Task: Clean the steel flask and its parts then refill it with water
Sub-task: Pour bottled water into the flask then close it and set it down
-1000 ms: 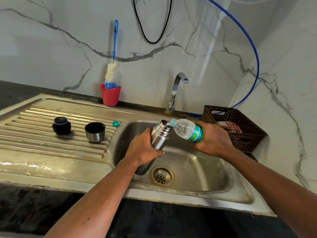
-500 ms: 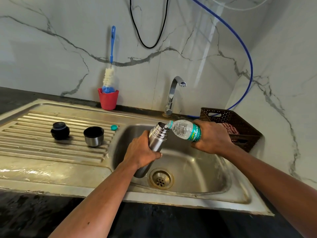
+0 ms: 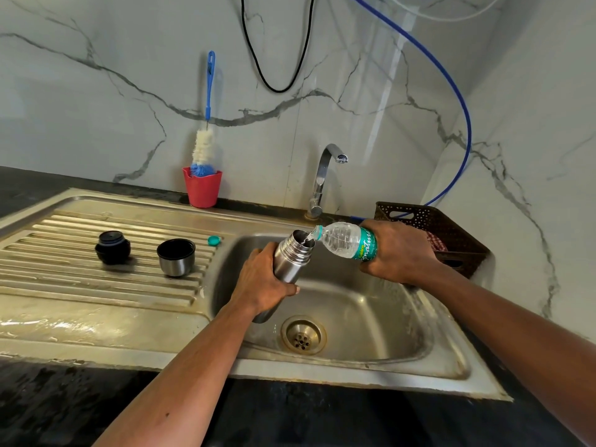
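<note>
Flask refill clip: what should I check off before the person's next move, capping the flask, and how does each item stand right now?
1. Left hand grips the steel flask, tilted, over the sink basin: ok.
2. Right hand holds the plastic bottle with its mouth at the flask's opening, water running in: ok.
3. Flask full enough to stop pouring: cannot tell; the inside is hidden.
4. Black stopper sits on the drainboard, free to pick up: ok.
5. Steel cup stands mouth up beside the stopper, apart from it: ok.
6. Teal bottle cap lies on the drainboard near the basin: ok.
</note>
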